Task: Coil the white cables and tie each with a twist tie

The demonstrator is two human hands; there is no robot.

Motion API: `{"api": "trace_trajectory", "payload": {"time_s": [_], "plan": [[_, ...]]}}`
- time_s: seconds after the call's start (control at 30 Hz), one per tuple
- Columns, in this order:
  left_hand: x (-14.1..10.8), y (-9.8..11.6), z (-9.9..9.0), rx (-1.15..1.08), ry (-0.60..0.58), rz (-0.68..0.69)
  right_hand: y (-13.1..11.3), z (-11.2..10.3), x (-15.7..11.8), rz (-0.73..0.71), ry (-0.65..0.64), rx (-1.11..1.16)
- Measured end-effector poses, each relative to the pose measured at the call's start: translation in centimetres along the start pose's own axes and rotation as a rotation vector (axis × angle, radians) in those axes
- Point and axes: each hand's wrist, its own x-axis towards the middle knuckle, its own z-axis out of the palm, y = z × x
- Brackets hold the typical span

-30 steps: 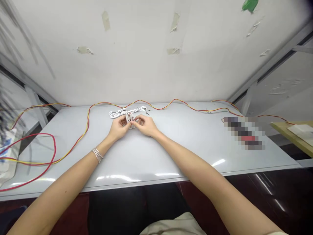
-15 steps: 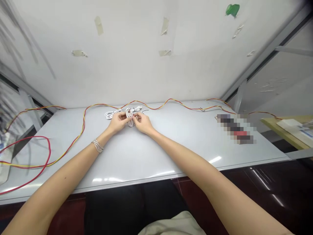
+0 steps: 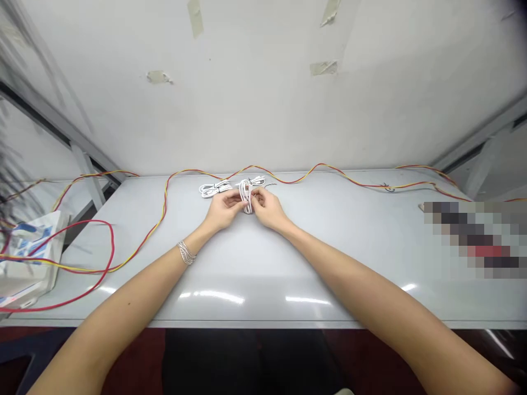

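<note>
A coiled white cable [image 3: 246, 192] stands between my two hands near the back of the grey table [image 3: 263, 252]. My left hand [image 3: 223, 210] pinches the coil's left side, thumb in front and fingers behind. At its right side, my right hand [image 3: 267, 206] has thumb and forefinger closed on the same coil. Behind my left hand lies another white cable bundle [image 3: 214, 188], bound in the middle with a dark tie. More white cable [image 3: 258, 180] lies just behind the held coil, partly covered by it. A thin dark strand [image 3: 270, 185] shows beyond my right hand.
Twisted red and yellow wires [image 3: 166, 192] run along the table's back edge and curve down the left side. A red wire loop [image 3: 112, 241] hangs over a white device [image 3: 57, 247] at far left. A pixelated patch covers something at right.
The view has turned to the left, so everything appears shifted right, and more of the white device shows. Both hands keep hold of the coil, which looks slightly turned.
</note>
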Motion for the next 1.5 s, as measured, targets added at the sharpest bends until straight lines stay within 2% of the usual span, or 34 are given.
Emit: {"api": "trace_trajectory", "payload": {"time_s": [0.23, 0.43, 0.63, 1.5], "plan": [[-0.5, 0.3, -0.1, -0.003, 0.016, -0.021, -0.2, -0.3, -0.6, -0.018, -0.034, -0.082], [-0.6, 0.5, 0.0, 0.011, 0.026, -0.016, -0.6, -0.4, -0.8, -0.039, -0.038, -0.027], [-0.6, 0.7, 0.0, 0.020, 0.055, -0.024, -1.3, -0.7, -1.0, 0.030, -0.087, 0.015], [-0.7, 0.9, 0.3, 0.091, 0.069, -0.043, -1.3, -0.4, -1.6, -0.084, -0.089, -0.192]]}}
